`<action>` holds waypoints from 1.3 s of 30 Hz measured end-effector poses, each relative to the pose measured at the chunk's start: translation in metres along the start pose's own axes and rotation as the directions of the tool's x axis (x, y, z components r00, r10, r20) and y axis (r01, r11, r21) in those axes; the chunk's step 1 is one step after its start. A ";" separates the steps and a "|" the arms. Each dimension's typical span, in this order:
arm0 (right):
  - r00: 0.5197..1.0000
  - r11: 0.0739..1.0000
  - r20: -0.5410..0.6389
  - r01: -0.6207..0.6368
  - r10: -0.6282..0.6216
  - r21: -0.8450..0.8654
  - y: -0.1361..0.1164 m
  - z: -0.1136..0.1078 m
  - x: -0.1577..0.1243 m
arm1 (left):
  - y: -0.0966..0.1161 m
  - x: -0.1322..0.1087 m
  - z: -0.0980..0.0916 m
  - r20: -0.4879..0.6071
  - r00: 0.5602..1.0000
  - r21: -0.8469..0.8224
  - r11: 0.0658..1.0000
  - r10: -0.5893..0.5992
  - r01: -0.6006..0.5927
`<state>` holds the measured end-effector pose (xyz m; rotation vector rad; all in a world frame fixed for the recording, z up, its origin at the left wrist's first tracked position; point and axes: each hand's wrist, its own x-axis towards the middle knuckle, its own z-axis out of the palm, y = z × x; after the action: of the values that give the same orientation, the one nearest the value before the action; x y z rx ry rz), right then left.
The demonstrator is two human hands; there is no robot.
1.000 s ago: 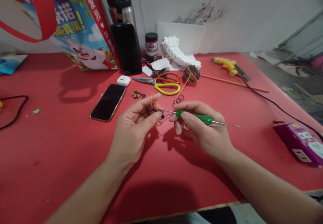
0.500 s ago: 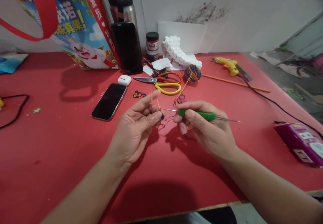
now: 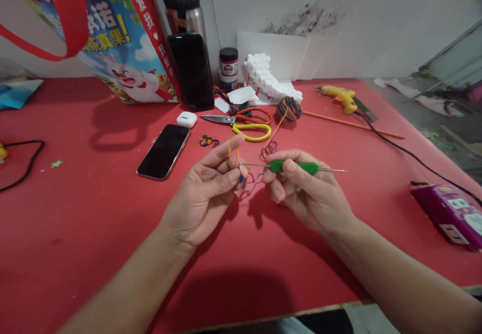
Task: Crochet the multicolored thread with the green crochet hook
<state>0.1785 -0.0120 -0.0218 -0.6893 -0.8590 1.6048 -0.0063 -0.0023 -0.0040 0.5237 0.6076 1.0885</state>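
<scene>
My left hand (image 3: 209, 186) pinches a small piece of crochet work between thumb and fingers, with orange yarn (image 3: 229, 154) looped over the raised forefinger. My right hand (image 3: 307, 193) grips a green-handled crochet hook (image 3: 293, 167), held level, its metal tip at the yarn by my left fingertips. The strand runs back across the red table (image 3: 94, 233) to a multicoloured yarn ball (image 3: 288, 109).
A phone (image 3: 163, 151) and white earbud case (image 3: 187, 119) lie to the left. Scissors (image 3: 244, 125), a small jar (image 3: 228, 68), white foam (image 3: 269, 80) and a yellow glue gun (image 3: 339, 98) sit behind. A purple power strip (image 3: 450, 213) lies at right, a printed bag (image 3: 113, 47) at back left.
The right hand has levelled the hook and drawn it a little toward the left fingertips. The left hand stays put, still pinching the yarn.
</scene>
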 end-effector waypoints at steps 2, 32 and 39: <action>1.000 0.999 0.015 -0.019 0.019 0.029 0.000 0.000 0.000 | 0.000 0.000 0.001 0.005 1.000 -0.020 1.000 -0.010 0.010; 0.997 0.998 0.069 -0.033 0.036 -0.053 -0.014 -0.007 0.001 | 0.003 -0.005 0.001 0.179 0.965 -0.144 0.965 -0.191 0.218; 0.990 0.988 0.133 -0.022 0.042 -0.150 -0.030 -0.016 0.003 | 0.004 -0.006 0.001 0.223 0.933 -0.053 0.952 -0.283 0.302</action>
<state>0.2072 -0.0029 -0.0060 -0.7067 -1.0809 1.6425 -0.0097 -0.0062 0.0007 0.4501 0.4313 0.7598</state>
